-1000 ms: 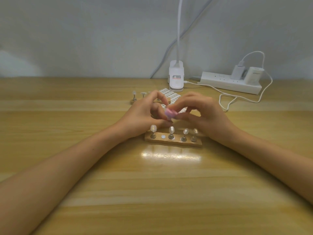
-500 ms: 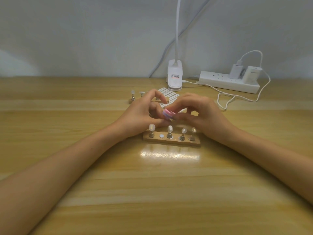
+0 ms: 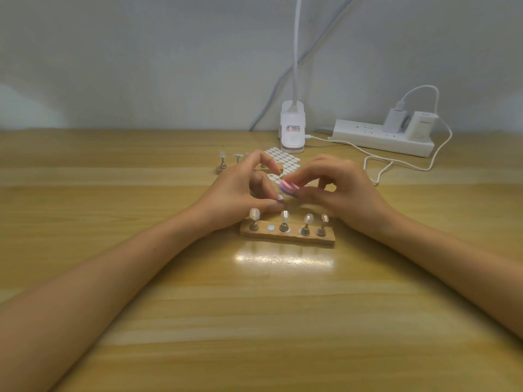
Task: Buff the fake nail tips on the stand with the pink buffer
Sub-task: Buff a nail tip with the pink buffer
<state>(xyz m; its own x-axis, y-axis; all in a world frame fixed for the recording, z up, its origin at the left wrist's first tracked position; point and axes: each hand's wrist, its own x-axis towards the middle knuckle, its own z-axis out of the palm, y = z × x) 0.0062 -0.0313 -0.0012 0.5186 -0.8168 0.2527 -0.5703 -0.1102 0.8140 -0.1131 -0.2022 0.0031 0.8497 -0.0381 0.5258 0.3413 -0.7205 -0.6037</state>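
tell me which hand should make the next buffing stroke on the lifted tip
Right. The right hand pinches the pink buffer, whose end lies beside the nail tip. The left hand is busy pinching that tip, just behind the stand.

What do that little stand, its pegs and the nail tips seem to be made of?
The stand looks like bare light wood: matt, tan, uneven edges. Its pegs seem metal: grey with a dull shine. The nail tips look like translucent plastic, milky and glossy.
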